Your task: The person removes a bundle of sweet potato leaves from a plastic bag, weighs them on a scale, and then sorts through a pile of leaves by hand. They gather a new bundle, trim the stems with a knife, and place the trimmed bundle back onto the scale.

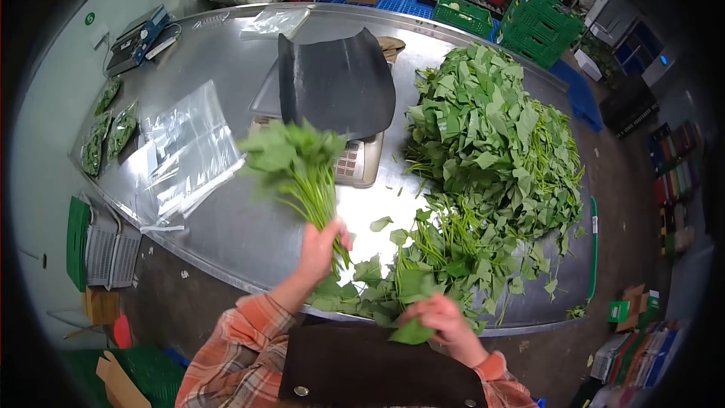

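Note:
My left hand (323, 248) is closed round the stems of a bunch of leafy greens (298, 162), its leaves fanned out up and to the left, slightly blurred. Near the table's front edge, my right hand (445, 323) pinches a few green leaves (414, 330); motion blurs the fingertips. Just beyond it lie loose leafy stems (445, 245) spread on the metal table. A tall heap of the same greens (483, 128) stands behind them on the right. Behind the held bunch is a scale (365, 166) bearing a curved black tray (340, 83); the bunch hides part of it.
Clear plastic bags (189, 147) lie on the left of the metal table (249, 230), beside several filled bags of greens (97, 140). A blue device (138, 39) sits at the far left. Green crates (540, 23) are stacked beyond the table; grey crates (112, 249) stand left.

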`<state>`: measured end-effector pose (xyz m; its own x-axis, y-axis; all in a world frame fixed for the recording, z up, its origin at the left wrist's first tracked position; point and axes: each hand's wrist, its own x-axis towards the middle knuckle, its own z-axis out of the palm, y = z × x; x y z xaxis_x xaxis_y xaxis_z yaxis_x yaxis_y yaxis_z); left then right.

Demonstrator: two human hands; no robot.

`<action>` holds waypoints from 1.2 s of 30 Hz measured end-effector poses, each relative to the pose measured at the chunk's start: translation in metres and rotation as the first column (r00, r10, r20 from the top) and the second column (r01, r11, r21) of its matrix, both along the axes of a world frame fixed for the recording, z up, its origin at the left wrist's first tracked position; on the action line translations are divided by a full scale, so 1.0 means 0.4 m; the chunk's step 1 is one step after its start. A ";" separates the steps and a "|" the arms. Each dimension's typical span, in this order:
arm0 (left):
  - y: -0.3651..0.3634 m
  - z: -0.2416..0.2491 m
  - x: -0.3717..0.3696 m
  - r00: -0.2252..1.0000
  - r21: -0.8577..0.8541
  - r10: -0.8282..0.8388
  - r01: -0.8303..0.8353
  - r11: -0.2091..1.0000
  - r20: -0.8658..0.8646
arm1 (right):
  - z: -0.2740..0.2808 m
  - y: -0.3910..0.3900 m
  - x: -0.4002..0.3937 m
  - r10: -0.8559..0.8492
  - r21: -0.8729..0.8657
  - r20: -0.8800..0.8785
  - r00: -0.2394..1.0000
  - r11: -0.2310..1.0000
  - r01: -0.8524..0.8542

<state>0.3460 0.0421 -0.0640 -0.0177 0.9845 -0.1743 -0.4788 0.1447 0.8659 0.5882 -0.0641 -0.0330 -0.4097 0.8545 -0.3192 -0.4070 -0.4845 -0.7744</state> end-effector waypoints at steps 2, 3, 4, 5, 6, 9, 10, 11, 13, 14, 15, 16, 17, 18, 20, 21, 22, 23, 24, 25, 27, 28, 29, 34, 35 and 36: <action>0.099 0.089 -0.017 0.982 0.184 0.027 0.008 0.983 -0.186 | 0.051 0.016 0.100 -0.260 0.157 0.182 0.948 0.960 0.233; 0.160 0.122 -0.027 0.962 0.265 0.049 0.024 0.964 -0.267 | 0.034 0.022 0.171 -0.429 0.251 0.161 0.889 0.889 0.383; 0.217 0.161 -0.033 0.959 0.322 0.048 0.047 0.945 -0.281 | 0.086 0.044 0.196 -0.599 0.311 0.288 0.748 0.797 0.518; 0.274 0.198 -0.033 0.955 0.376 0.042 0.074 0.924 -0.292 | 0.080 0.054 0.272 -0.637 0.386 0.444 0.630 0.770 0.507; 0.333 0.224 -0.023 0.964 0.400 0.096 0.011 0.917 -0.247 | 0.076 0.059 0.330 -0.659 0.453 0.582 0.477 0.750 0.483; 0.532 0.202 -0.054 0.953 0.329 0.075 0.027 0.944 -0.293 | 0.068 0.022 0.375 -0.522 0.578 0.612 -0.594 0.808 -0.115; 0.606 0.158 -0.065 0.944 0.292 0.178 -0.094 0.952 -0.279 | 0.069 0.005 0.377 -0.551 0.629 0.684 -0.478 0.778 0.004; 0.699 0.079 -0.109 0.876 0.243 0.222 -0.125 0.962 -0.428 | 0.070 -0.002 0.370 -0.592 0.663 0.725 -0.352 0.738 0.124; 0.760 0.002 -0.166 0.112 0.200 0.204 -0.039 0.979 -0.973 | 0.050 -0.006 0.333 -0.700 0.687 0.707 -0.101 0.646 0.333; 0.774 -0.043 -0.185 -0.084 0.117 0.120 0.029 0.993 -0.989 | 0.045 0.003 0.295 -0.718 0.706 0.691 -0.076 0.649 0.284; 0.759 -0.028 -0.167 -0.058 0.160 0.160 0.007 0.987 -0.985 | 0.073 0.022 0.240 -0.675 0.686 0.727 -0.123 0.714 0.137; 0.731 -0.002 -0.147 -0.034 0.199 0.198 -0.018 0.980 -0.980 | 0.078 0.044 0.195 -0.692 0.695 0.714 -0.102 0.719 -0.012; 0.708 0.012 -0.130 -0.047 0.446 0.446 0.026 0.895 -0.894 | 0.076 0.068 0.159 -0.695 0.691 0.718 -0.014 0.716 -0.101; 0.683 0.025 -0.114 -0.048 0.661 0.664 0.067 0.748 -0.746 | 0.070 0.090 0.127 -0.685 0.691 0.722 0.095 0.707 -0.152; 0.576 0.060 -0.063 0.267 0.791 0.750 0.093 0.605 -0.605 | 0.052 0.145 0.069 -0.641 0.690 0.723 0.255 0.681 -0.246; 0.487 0.059 -0.034 0.486 0.503 0.387 0.131 0.854 -0.784 | 0.039 0.167 0.048 -0.579 0.627 0.779 0.242 0.727 -0.280; 0.414 -0.002 -0.017 0.580 0.276 0.089 0.242 0.930 -0.810 | 0.016 0.190 0.042 -0.511 0.526 0.849 0.137 0.784 -0.330; 0.319 -0.081 0.010 0.533 0.105 -0.113 0.361 0.927 -0.838 | -0.015 0.215 0.041 -0.439 0.418 0.898 0.027 0.831 -0.367; 0.218 -0.132 0.033 0.518 -0.193 -0.486 0.519 0.833 -0.704 | -0.041 0.231 0.045 -0.365 0.304 0.927 -0.087 0.867 -0.394; 0.133 -0.142 0.073 0.465 -0.412 -0.707 0.587 0.697 -0.533 | -0.058 0.236 0.050 -0.242 0.157 0.957 -0.161 0.897 -0.414; 0.006 -0.224 0.143 0.546 -0.499 -0.798 0.633 0.592 -0.254 | -0.081 0.246 0.061 0.004 -0.141 0.948 -0.318 0.901 -0.411; -0.035 -0.211 0.178 0.619 -0.513 -0.747 0.571 0.640 -0.244 | -0.092 0.235 0.064 -0.096 -0.078 0.944 -0.317 0.866 -0.495; -0.060 -0.220 0.205 0.665 -0.515 -0.704 0.525 0.678 -0.248 | -0.107 0.201 0.062 -0.190 -0.021 0.933 -0.305 0.818 -0.574; -0.085 -0.207 0.237 0.779 -0.447 -0.574 0.433 0.783 -0.251 | -0.186 0.129 0.085 -0.336 0.254 0.939 -0.070 0.816 -0.519; -0.086 -0.218 0.238 0.821 -0.403 -0.476 0.338 0.851 -0.315 | -0.186 0.132 0.097 -0.342 0.308 0.940 0.014 0.827 -0.471; -0.084 -0.221 0.237 0.851 -0.350 -0.369 0.239 0.906 -0.375 | -0.171 0.139 0.102 -0.330 0.337 0.939 0.094 0.839 -0.426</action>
